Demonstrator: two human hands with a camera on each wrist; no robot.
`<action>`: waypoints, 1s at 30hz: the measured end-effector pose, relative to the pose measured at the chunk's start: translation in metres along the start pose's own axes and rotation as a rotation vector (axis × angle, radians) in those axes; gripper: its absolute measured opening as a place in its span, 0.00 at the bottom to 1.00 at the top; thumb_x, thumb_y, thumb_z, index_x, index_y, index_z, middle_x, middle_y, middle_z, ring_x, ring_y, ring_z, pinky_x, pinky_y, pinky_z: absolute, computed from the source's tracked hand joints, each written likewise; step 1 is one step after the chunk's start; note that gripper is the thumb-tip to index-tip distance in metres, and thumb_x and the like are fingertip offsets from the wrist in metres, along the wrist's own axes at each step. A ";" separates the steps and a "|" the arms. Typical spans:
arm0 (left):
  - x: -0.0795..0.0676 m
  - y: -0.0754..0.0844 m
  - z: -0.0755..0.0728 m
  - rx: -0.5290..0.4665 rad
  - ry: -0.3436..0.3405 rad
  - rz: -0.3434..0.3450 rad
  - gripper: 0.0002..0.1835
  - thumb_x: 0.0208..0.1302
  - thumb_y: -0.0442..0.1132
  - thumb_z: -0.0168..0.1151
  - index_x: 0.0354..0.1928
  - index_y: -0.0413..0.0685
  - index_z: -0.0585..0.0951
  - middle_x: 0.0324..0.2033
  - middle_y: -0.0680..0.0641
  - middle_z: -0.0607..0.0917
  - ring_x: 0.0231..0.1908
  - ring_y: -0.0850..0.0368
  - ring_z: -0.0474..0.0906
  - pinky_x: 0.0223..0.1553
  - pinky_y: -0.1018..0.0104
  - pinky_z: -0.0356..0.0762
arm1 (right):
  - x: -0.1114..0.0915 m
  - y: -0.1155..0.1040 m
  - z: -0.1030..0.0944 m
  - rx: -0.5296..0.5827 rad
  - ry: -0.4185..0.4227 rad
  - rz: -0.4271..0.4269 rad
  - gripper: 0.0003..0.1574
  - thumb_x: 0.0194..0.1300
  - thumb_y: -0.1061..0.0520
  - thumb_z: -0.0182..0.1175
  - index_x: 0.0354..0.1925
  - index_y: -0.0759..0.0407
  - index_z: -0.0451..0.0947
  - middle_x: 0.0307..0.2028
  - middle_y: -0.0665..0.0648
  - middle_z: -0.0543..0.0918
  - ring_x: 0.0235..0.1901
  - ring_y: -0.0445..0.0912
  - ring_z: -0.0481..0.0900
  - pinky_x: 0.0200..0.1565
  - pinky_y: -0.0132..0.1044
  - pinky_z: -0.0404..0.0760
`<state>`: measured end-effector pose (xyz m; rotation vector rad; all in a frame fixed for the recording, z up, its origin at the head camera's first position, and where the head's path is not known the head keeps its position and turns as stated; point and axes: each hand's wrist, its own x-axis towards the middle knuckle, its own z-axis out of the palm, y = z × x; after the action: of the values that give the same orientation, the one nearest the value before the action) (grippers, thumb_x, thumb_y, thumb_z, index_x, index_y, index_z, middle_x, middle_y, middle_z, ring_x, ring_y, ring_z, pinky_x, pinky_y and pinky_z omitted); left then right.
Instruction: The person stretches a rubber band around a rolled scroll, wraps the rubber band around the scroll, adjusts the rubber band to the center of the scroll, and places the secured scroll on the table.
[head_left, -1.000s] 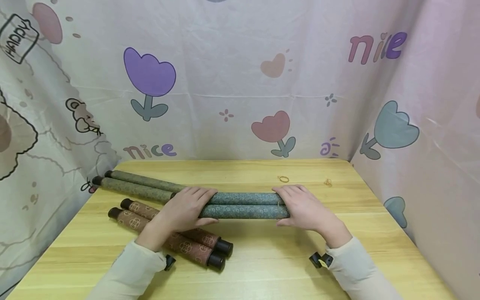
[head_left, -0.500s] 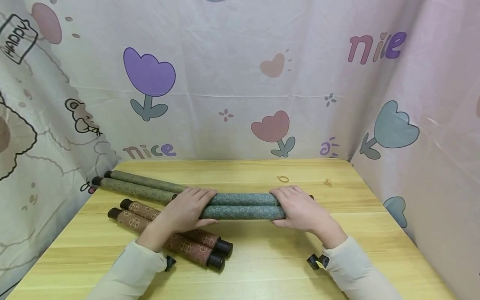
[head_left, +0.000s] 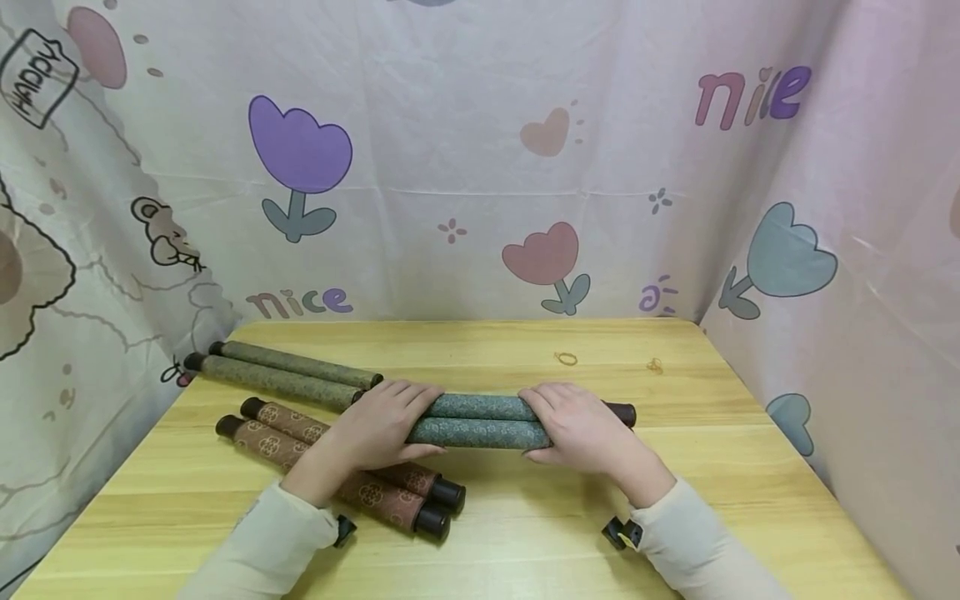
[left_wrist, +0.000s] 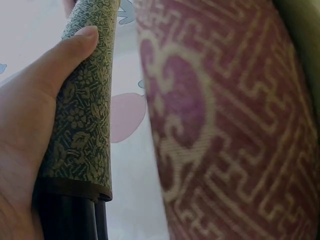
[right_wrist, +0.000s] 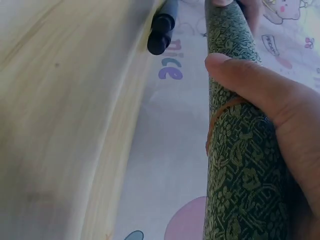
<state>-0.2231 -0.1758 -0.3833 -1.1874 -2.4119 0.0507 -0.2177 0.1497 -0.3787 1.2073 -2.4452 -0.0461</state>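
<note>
A blue-green brocade scroll (head_left: 480, 433), rolled into two parallel rolls, spans the space between my hands over the table. My left hand (head_left: 386, 423) grips its left part, thumb along the near side; dark end knobs (left_wrist: 70, 215) show below the fabric in the left wrist view. Farther in from the right end, my right hand (head_left: 577, 425) holds the scroll with fingers over the top and thumb in front. In the right wrist view an orange-brown rubber band (right_wrist: 216, 120) circles the roll beside my right thumb. A dark knob (head_left: 621, 414) sticks out past that hand.
A reddish-brown patterned scroll (head_left: 258, 442) with black knobs lies beneath my left forearm. Behind it lies an olive-green scroll (head_left: 273, 383), slanting toward the back left. Two small yellowish rubber bands, a round one (head_left: 567, 359) and a tangled one (head_left: 655, 366), rest at the back right.
My right hand has slid left along the blue-green scroll, exposing its right knob. Both hands and the scroll have come slightly nearer, uncovering the right ends of the olive-green scroll.
</note>
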 end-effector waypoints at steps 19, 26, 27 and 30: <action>-0.002 -0.006 -0.005 0.023 -0.031 -0.048 0.45 0.56 0.67 0.64 0.64 0.37 0.73 0.55 0.41 0.80 0.53 0.42 0.77 0.57 0.47 0.72 | -0.012 0.022 -0.008 0.102 -0.119 0.185 0.55 0.50 0.32 0.70 0.64 0.64 0.68 0.57 0.61 0.77 0.57 0.57 0.74 0.60 0.56 0.70; -0.001 -0.004 -0.003 0.026 -0.025 -0.031 0.45 0.57 0.68 0.62 0.63 0.37 0.74 0.53 0.41 0.81 0.52 0.43 0.78 0.56 0.47 0.74 | -0.009 0.018 0.000 0.076 -0.076 0.131 0.50 0.50 0.34 0.70 0.60 0.64 0.69 0.52 0.58 0.78 0.53 0.54 0.76 0.58 0.52 0.72; -0.001 -0.004 -0.003 0.029 -0.023 -0.032 0.45 0.57 0.69 0.62 0.63 0.37 0.74 0.53 0.41 0.81 0.52 0.43 0.78 0.56 0.48 0.74 | -0.008 0.017 0.000 0.068 -0.066 0.129 0.51 0.49 0.34 0.70 0.60 0.64 0.70 0.51 0.58 0.79 0.53 0.53 0.77 0.58 0.52 0.72; 0.000 -0.002 -0.002 0.018 -0.010 -0.030 0.45 0.56 0.68 0.63 0.62 0.37 0.74 0.53 0.42 0.81 0.52 0.43 0.78 0.56 0.48 0.74 | -0.005 0.012 0.000 0.079 -0.039 0.124 0.51 0.48 0.34 0.72 0.61 0.64 0.70 0.51 0.59 0.80 0.53 0.54 0.77 0.58 0.51 0.72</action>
<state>-0.2242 -0.1773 -0.3811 -1.1455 -2.4323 0.0692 -0.2237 0.1612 -0.3781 1.0935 -2.5726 0.0642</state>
